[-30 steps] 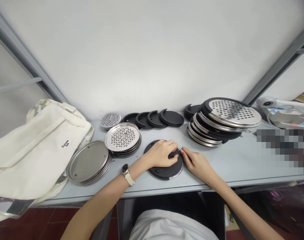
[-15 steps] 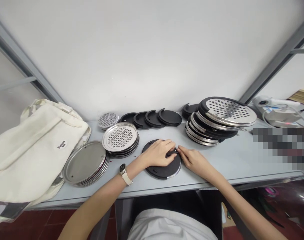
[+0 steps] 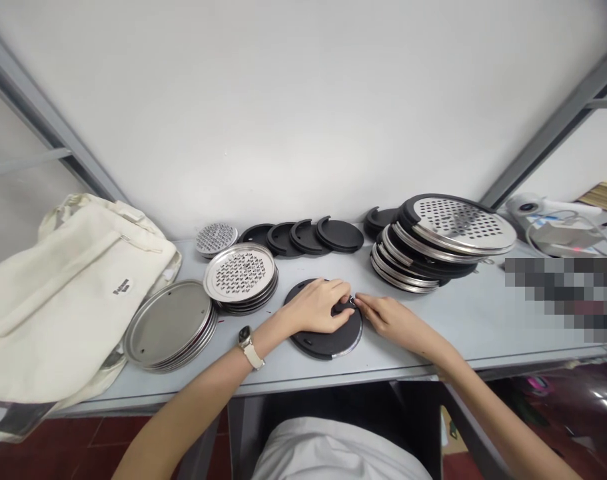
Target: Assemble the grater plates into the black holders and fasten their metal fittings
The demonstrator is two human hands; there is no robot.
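On the table before me lies a black plastic disc (image 3: 310, 341) with a thin silvery edge at its lower right and small slots in its face. My left hand (image 3: 324, 305) presses on its top, fingers curled and closed toward the right rim. At that rim, the fingertips of my right hand (image 3: 390, 320) pinch a small metal ring (image 3: 352, 300), mostly covered by the fingers. Left of the disc stands a stack of round metal grater plates (image 3: 240, 273). Farther left is a stack of plain round metal plates (image 3: 168, 323).
Black discs (image 3: 339, 235) overlap along the wall, beside a small grater plate (image 3: 216, 238). At right leans a tall stack of black-rimmed graters (image 3: 463, 223). A cream bag (image 3: 83, 287) lies at left; a white device with cables (image 3: 558, 227) sits far right.
The view has shifted slightly. Both hands stay at the disc's right rim, with the right fingertips still at the small metal ring; the disc has not visibly moved on the table.
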